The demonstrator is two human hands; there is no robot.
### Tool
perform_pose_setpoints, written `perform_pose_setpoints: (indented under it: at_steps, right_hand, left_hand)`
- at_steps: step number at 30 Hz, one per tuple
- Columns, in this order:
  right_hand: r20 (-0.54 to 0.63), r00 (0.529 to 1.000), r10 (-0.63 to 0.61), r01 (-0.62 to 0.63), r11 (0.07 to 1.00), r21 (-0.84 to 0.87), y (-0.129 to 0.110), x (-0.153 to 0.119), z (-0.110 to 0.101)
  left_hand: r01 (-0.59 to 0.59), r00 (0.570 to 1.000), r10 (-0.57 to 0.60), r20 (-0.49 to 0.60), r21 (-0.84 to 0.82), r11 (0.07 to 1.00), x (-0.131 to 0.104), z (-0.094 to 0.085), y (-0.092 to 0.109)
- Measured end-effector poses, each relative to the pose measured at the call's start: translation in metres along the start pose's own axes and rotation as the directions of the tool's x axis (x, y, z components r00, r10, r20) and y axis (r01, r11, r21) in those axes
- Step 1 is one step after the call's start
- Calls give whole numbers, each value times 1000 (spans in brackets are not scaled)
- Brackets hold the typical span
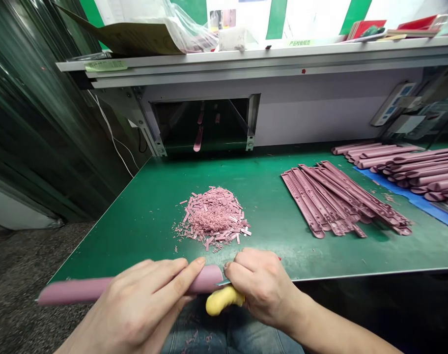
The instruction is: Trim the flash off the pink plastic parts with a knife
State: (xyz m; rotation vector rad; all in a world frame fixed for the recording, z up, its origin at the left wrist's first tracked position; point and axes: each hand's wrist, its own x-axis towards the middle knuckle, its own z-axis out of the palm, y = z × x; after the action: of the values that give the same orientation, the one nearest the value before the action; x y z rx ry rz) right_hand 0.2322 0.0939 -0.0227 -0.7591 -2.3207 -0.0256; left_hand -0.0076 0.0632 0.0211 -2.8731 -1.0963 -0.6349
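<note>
My left hand is closed around a long pink plastic strip with rounded ends, held level at the table's front edge. Its right end sticks out past my fingertips. My right hand grips a knife, and its thin blade lies against that end of the strip. The knife's handle is hidden in my fist, apart from a speck of red behind the knuckles. A yellow cover wraps what appears to be my right thumb, just below the blade.
A heap of pink shavings and offcuts lies on the green table. Several ribbed pink strips lie to the right, with more stacked on a blue sheet. Behind is an opening with a dark belt carrying pink pieces, below a shelf.
</note>
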Motion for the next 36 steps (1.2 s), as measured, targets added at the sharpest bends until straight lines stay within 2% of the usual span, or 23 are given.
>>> perform_pose_setpoints:
  at_steps: [5,12,17,20,22,23,25,27,28,29,30,31,33,35,36]
  right_hand:
    - [-21,1000,3,-3,1000,15,0,-4,3]
    - [-65,992,109,-109,994,-6,0,-2,13]
    - [-79,993,87,-89,996,-30,1,-1,18]
    - [-76,994,74,-72,997,26,5,0,17]
    - [-93,986,137,-114,970,217,6,1,14]
    - [-112,970,215,-165,925,343,5,0,13]
    - [-124,905,407,-278,786,552,0,-2,15]
    - [-40,866,498,-359,675,645,-7,-6,19]
    - [32,874,485,-382,645,662,-10,-8,22]
    - [114,885,451,-404,626,667,-11,-10,23]
    - [187,885,426,-436,619,654,-9,-13,22]
    - [235,872,429,-474,626,620,-5,-15,18]
    - [253,811,528,-580,668,466,14,-22,-1]
    - [192,699,689,-715,676,178,47,-32,-31]
    - [131,621,773,-777,629,-21,67,-37,-48]
  left_hand:
    - [36,998,-38,-42,-37,999,-3,10,16]
    - [223,974,-224,-36,-21,975,-2,15,26]
    - [347,934,-352,-56,-88,934,-3,23,29]
    - [454,884,-467,-28,-190,870,-4,28,30]
    - [552,808,-588,19,-372,746,-4,33,30]
    - [596,744,-666,54,-505,625,-3,35,29]
    - [576,571,-805,160,-777,254,5,41,26]
    - [374,393,-878,273,-920,-119,19,48,20]
    - [252,338,-887,313,-939,-235,29,53,17]
    - [144,312,-892,327,-944,-296,39,58,14]
    - [71,319,-890,327,-944,-321,49,65,11]
    - [37,350,-884,310,-947,-318,58,72,8]
    - [68,450,-858,247,-968,-243,67,88,2]
    - [172,518,-839,166,-981,-88,61,104,-5]
    - [235,529,-840,122,-972,6,53,111,-11]
